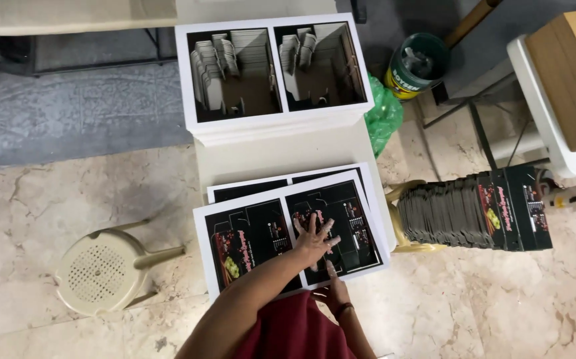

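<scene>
printed box sheet [288,233]: black on white, flat under my fingers | die-cut stack [271,70]: white border, far end of table | folded black cartons [474,209]: packed row to my right (red and yellow print) | green can [417,63]: yellow label, floor

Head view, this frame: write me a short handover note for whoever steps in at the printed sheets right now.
Left hand: flat, fingers spread, pressing on the right black panel of the top printed sheet.
Right hand: at the sheet's near edge, touching it; no grasp visible.
Sheets: a small pile on the narrow table, the top one skewed over the one beneath.
Done: frames of punched-out sheets are stacked at the table's far end; black box blanks are piled on a chair to the right.
Left: both panels of the top sheet are still in place.
</scene>
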